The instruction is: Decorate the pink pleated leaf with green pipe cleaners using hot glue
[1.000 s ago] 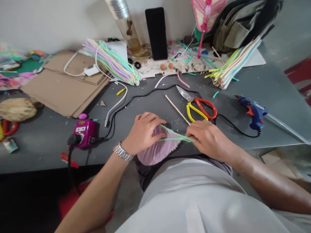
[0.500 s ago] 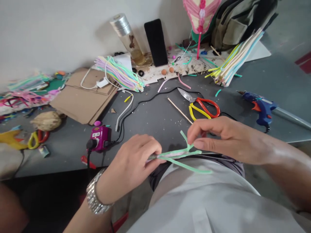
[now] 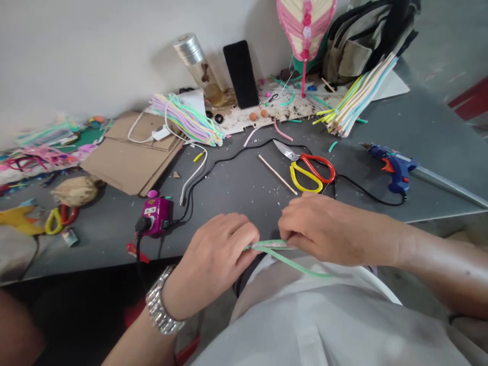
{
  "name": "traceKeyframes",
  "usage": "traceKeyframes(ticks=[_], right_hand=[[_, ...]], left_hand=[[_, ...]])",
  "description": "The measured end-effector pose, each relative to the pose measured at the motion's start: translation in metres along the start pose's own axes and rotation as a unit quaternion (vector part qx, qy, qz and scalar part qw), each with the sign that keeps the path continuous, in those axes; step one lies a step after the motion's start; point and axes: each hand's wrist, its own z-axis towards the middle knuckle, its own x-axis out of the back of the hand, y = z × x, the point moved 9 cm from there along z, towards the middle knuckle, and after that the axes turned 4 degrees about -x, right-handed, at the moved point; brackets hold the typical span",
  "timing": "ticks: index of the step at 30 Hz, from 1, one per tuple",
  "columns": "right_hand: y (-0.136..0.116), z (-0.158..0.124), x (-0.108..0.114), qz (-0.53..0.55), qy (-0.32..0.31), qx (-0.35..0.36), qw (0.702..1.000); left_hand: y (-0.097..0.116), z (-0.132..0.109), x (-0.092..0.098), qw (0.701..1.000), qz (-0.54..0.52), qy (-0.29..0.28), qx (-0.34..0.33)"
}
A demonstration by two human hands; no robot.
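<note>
Green pipe cleaners (image 3: pixel 292 262) are stretched between my two hands, above my lap at the table's front edge. My left hand (image 3: pixel 219 259), with a metal watch at the wrist, pinches the bundle at its left end. Over the right part my right hand (image 3: pixel 324 229) is closed, its fingertips bent round the strands and hiding their ends. One green strand hangs free toward the lower right, across my light top. Past my right hand lie scissors (image 3: pixel 310 170) with red and yellow handles and a thin stick (image 3: pixel 277 174).
A blue glue gun (image 3: pixel 396 165) lies at right, its cord running toward my right hand. A purple power adapter (image 3: pixel 156 216) stands at left by cardboard sheets (image 3: pixel 133 157). Pipe cleaner bundles (image 3: pixel 186 119), a bottle (image 3: pixel 202 73) and a phone (image 3: pixel 241 73) are at the back.
My right hand has moved slightly left and down, closing over the right part of the green strands. The upright green tip is now hidden. The view has shifted a little.
</note>
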Motion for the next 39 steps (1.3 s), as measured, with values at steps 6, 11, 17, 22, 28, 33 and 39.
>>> traceKeyframes(ticks=[6,11,17,22,28,33,39], right_hand=[[0.001,0.0,0.0,0.032,0.032,0.016,0.999],[0.018,0.008,0.008,0.078,0.054,0.007,0.995],[0.064,0.033,0.03,0.001,0.142,-0.059,0.988],[0.074,0.055,0.003,-0.165,0.088,-0.121,0.975],[0.067,0.069,-0.008,-0.236,0.107,-0.097,0.961],[0.058,0.075,0.004,-0.194,0.159,-0.051,0.967],[0.063,0.078,0.012,-0.071,0.224,-0.01,0.972]], left_hand=[[0.001,0.0,0.0,1.0,-0.005,0.004,0.008],[-0.021,0.008,-0.004,0.998,-0.041,0.019,0.042],[-0.09,0.042,-0.053,0.979,-0.176,-0.024,0.1],[-0.116,0.05,-0.083,0.974,-0.184,-0.021,0.132],[-0.11,0.016,-0.076,0.976,-0.064,0.082,0.193],[-0.112,0.006,-0.085,0.961,-0.117,0.112,0.223],[-0.116,0.008,-0.087,0.957,-0.119,0.103,0.243]])
